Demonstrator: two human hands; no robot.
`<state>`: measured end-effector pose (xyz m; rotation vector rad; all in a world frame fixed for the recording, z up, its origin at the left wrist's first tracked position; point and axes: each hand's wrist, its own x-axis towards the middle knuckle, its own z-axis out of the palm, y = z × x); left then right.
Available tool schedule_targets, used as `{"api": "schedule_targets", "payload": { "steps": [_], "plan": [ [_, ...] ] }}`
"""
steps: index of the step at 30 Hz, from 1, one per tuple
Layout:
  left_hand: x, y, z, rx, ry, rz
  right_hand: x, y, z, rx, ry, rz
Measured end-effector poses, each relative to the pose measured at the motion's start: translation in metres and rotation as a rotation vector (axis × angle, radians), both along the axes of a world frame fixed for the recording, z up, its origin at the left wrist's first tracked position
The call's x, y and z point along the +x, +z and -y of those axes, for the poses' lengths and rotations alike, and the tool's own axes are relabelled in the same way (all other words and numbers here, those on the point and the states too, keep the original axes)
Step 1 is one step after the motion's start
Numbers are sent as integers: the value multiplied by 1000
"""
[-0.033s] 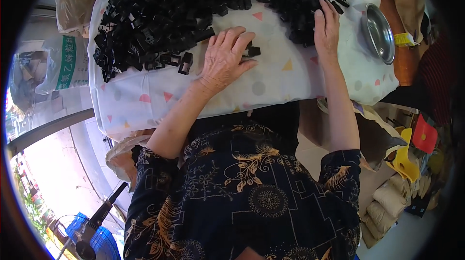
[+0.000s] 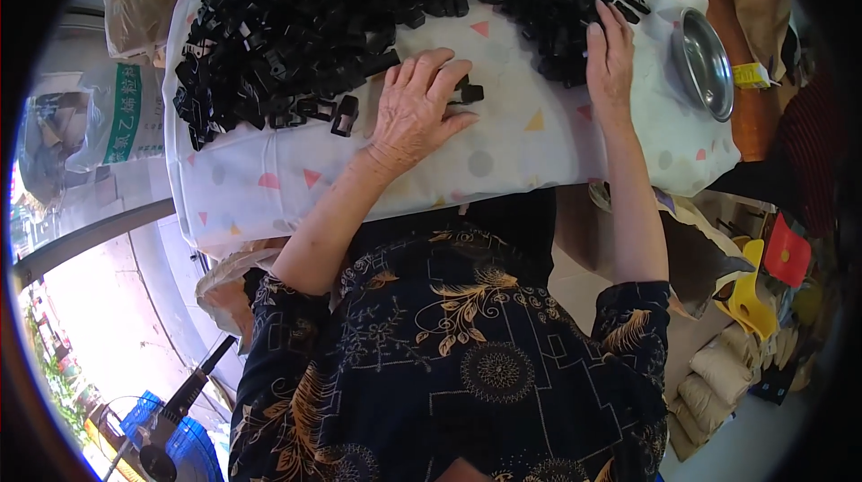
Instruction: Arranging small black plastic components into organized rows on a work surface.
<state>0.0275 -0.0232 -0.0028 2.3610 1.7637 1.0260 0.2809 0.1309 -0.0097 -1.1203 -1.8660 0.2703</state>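
A large heap of small black plastic parts [image 2: 296, 28] spreads over the far side of the table. My left hand [image 2: 413, 106] lies palm down at the heap's near edge, its fingers slightly bent and the thumb held apart. One loose black part [image 2: 469, 94] shows between its index finger and thumb; whether the fingers touch it I cannot tell. Another black part [image 2: 344, 115] lies to the left of that hand. Along the heap's right edge rests my right hand [image 2: 612, 69], fingers stretched out, touching or nearly touching the parts. What lies under its fingertips is hidden.
A white tablecloth [image 2: 503, 154] with coloured shapes covers the table. To the right stands a shiny metal bowl [image 2: 703, 64], with a small yellow box [image 2: 752, 75] beyond it. Plastic bags [image 2: 135, 114] are at the left. A yellow plastic stool [image 2: 752, 302] is at the lower right.
My right hand sits very slightly further right and nearer to me. The left hand and the heap look practically the same.
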Motion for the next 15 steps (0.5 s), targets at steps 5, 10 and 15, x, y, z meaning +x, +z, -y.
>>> {"api": "schedule_targets", "payload": {
  "steps": [5, 10, 15],
  "plan": [
    [-8, -4, 16, 83, 77, 74, 15, 29, 39, 40, 11, 159],
    [-1, -2, 14, 22, 64, -13, 21, 30, 67, 16, 77, 507],
    [-2, -3, 15, 24, 49, -19, 21, 23, 71, 66, 60, 608]
  ]
}}
